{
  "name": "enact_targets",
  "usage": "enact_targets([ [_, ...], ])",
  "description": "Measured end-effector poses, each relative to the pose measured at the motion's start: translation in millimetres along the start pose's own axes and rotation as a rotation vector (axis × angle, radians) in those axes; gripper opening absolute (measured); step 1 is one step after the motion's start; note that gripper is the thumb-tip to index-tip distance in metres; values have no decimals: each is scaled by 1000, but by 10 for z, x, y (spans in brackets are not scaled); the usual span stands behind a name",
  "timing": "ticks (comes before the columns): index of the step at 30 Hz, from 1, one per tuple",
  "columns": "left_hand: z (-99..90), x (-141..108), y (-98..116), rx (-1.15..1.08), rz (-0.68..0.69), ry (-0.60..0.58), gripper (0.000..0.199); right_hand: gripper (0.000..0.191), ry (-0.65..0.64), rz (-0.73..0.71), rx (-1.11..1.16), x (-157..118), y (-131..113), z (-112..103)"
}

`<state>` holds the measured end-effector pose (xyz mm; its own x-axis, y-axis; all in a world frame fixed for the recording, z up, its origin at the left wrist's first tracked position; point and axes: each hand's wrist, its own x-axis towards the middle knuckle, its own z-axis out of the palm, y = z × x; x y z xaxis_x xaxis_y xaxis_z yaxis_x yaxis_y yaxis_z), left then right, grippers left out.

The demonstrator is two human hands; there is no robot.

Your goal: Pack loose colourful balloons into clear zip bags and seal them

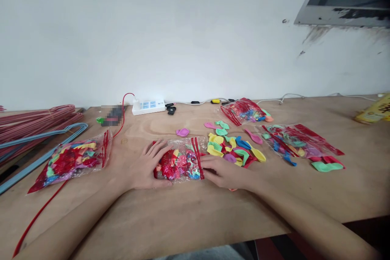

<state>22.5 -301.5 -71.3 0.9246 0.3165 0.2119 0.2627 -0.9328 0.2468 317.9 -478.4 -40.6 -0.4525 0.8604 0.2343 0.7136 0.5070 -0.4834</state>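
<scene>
Balloon bag (179,161) — ends hidden under both hands (146,166) (224,172).

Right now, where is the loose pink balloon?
In the head view, the loose pink balloon lies on the table just behind the clear bag, to the left of the green balloons.

Workshop: plywood workbench (304,195), power strip (148,107)

Clear zip bag (179,159) lying flat on its side, long edge toward the person, stuffed with uninflated balloons (170,165), mostly red and pink, with some blue, green and yellow. Red zip strip runs along the right end. Plastic creased and glossy, contents bunched thickest toward the left.
</scene>
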Motion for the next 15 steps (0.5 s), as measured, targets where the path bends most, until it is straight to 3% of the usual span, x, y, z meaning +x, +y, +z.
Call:
enact_targets([
  [2, -2, 0, -1, -1, -1, -5, 124, 27, 21, -23, 67, -6, -9, -4],
  [6, -5, 2, 2, 0, -6, -15, 124, 20, 326, 19, 4, -43, 106, -34],
  [8, -4, 2, 2, 4, -10, -21, 123, 22, 400, 76, -107, -60, 180, -48],
  [11, -2, 2, -1, 9, -8, -25, 123, 24, 272, 83, -229, -64, 208, -49],
  [15, 5, 1, -8, 14, 0, -23, 124, 27, 27, -59, -143, -28, 80, -10],
])
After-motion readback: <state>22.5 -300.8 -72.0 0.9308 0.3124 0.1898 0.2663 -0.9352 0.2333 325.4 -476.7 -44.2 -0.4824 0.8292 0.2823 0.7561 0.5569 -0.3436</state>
